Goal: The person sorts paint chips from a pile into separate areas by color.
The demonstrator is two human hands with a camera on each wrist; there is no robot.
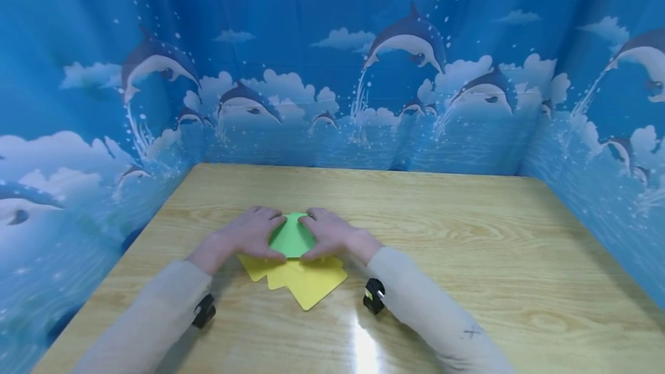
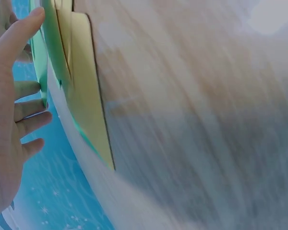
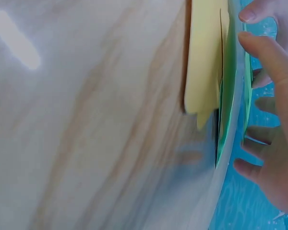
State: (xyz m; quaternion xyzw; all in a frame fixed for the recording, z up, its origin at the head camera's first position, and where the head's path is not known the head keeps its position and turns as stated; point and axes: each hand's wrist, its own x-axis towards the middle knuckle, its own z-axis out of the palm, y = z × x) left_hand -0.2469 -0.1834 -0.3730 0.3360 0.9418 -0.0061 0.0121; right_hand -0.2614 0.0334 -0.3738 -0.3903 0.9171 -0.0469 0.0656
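Between the two hands is a green card (image 1: pixel 293 239), lifted over a fanned spread of several yellow cards (image 1: pixel 314 283) on the wooden table. My left hand (image 1: pixel 251 234) pinches its left side, with the thumb (image 2: pixel 31 24) on the near face and the fingers behind. On the opposite side my right hand (image 1: pixel 331 233) holds it the same way, its thumb (image 3: pixel 261 50) in front. Both wrist views show the spread edge-on, with green edges (image 3: pixel 226 129) among the yellow cards. Part of the spread lies hidden under the green card.
The wooden table (image 1: pixel 467 235) reaches well out to the right of the hands. A blue curtain (image 1: pixel 322 27) printed with dolphins and clouds stands behind the table and along both sides. A small black device (image 1: pixel 374 296) is strapped at the right wrist.
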